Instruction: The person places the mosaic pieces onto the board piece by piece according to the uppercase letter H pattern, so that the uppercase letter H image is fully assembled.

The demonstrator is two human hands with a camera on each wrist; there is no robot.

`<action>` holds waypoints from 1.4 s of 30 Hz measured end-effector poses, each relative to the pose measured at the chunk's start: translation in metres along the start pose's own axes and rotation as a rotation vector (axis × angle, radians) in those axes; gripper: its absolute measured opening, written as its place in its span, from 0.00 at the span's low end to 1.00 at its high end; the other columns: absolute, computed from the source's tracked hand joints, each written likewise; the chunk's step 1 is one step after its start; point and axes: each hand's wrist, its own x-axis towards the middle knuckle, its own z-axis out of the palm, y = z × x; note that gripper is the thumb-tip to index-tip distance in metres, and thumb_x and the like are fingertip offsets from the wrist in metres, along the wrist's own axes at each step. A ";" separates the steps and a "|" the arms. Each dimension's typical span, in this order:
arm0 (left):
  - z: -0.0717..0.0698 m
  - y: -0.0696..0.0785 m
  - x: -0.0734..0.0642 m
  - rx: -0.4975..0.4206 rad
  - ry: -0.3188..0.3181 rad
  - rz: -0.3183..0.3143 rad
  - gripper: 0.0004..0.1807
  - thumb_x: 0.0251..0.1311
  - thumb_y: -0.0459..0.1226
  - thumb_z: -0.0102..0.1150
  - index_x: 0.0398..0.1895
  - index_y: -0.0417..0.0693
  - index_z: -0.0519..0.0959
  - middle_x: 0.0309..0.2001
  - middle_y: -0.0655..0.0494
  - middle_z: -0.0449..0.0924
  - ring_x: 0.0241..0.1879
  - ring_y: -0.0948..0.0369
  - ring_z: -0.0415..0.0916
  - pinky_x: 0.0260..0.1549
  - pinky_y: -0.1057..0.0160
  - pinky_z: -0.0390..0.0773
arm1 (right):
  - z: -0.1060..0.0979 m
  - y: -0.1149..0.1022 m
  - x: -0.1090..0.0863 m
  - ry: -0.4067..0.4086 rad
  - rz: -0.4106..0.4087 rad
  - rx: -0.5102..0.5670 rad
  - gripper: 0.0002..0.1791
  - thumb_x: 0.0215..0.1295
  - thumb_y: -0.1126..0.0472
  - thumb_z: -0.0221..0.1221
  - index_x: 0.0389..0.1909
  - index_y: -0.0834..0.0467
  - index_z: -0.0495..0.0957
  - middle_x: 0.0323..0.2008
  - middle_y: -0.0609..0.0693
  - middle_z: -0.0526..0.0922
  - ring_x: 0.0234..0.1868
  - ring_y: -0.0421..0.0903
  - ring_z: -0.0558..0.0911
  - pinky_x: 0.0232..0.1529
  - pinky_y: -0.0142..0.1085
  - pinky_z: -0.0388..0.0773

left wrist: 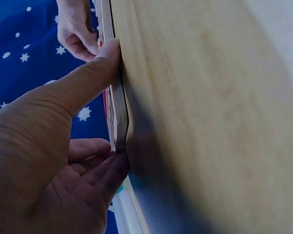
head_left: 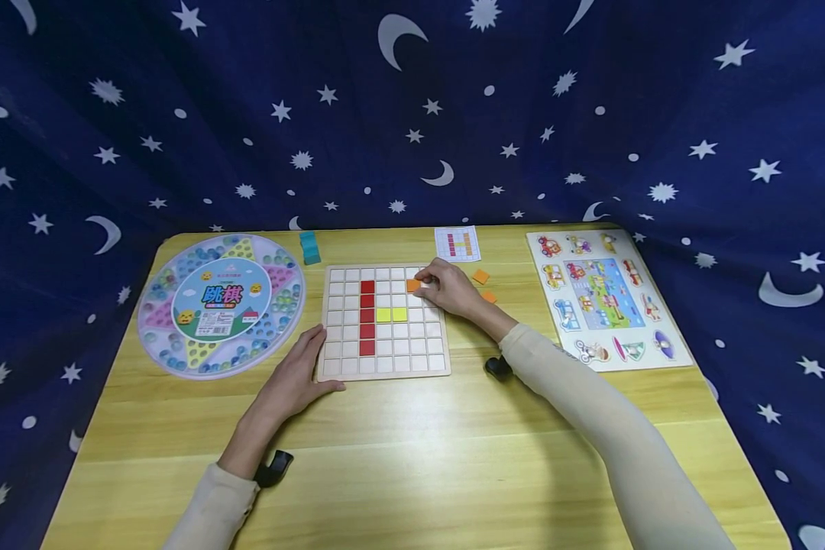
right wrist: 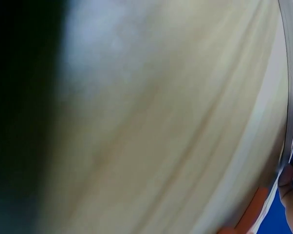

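Note:
A wooden grid board [head_left: 385, 367] of white squares lies mid-table, with a column of several red tiles [head_left: 367, 331] and two yellow tiles [head_left: 391, 315] beside it. My left hand [head_left: 296, 382] holds the board's near left corner, fingers along the left side and thumb at the front edge; the left wrist view shows that thumb [left wrist: 88, 80] against the rim. Over the board's upper right part, my right hand [head_left: 454, 289] pinches an orange tile [head_left: 412, 286] between thumb and finger. Only a bit of this hand [right wrist: 292, 195] shows in the right wrist view.
Two loose orange tiles [head_left: 480, 276] lie right of the board. Behind it is a printed pattern card [head_left: 457, 243]. Teal tiles [head_left: 309, 247] sit back left, near a round Chinese checkers set [head_left: 290, 305]. To the right lies a vehicle picture puzzle [head_left: 550, 305].

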 end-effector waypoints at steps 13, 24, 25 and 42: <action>0.001 -0.001 0.000 -0.001 -0.008 -0.016 0.57 0.49 0.49 0.75 0.76 0.37 0.52 0.76 0.40 0.50 0.72 0.41 0.55 0.67 0.42 0.64 | -0.043 0.027 -0.023 0.184 0.081 0.050 0.17 0.61 0.60 0.67 0.49 0.63 0.82 0.38 0.54 0.78 0.29 0.46 0.71 0.30 0.32 0.67; 0.001 -0.003 0.001 0.001 -0.023 -0.018 0.57 0.50 0.50 0.74 0.76 0.36 0.51 0.76 0.39 0.48 0.73 0.41 0.54 0.67 0.42 0.63 | -0.063 0.054 -0.047 0.204 0.244 0.014 0.19 0.62 0.58 0.66 0.51 0.65 0.81 0.41 0.58 0.78 0.36 0.50 0.73 0.38 0.37 0.70; 0.001 -0.003 0.001 -0.001 -0.025 -0.020 0.57 0.50 0.50 0.74 0.76 0.36 0.51 0.76 0.40 0.48 0.73 0.42 0.53 0.68 0.43 0.63 | -0.063 0.056 -0.048 0.203 0.248 0.010 0.19 0.62 0.59 0.66 0.51 0.65 0.81 0.42 0.58 0.78 0.37 0.50 0.74 0.39 0.38 0.71; 0.001 -0.002 0.001 0.007 -0.012 -0.012 0.57 0.49 0.49 0.74 0.76 0.36 0.52 0.76 0.39 0.49 0.73 0.41 0.54 0.67 0.42 0.64 | -0.058 0.064 -0.049 0.185 0.268 -0.024 0.17 0.62 0.59 0.67 0.48 0.64 0.81 0.41 0.57 0.78 0.34 0.48 0.72 0.34 0.34 0.67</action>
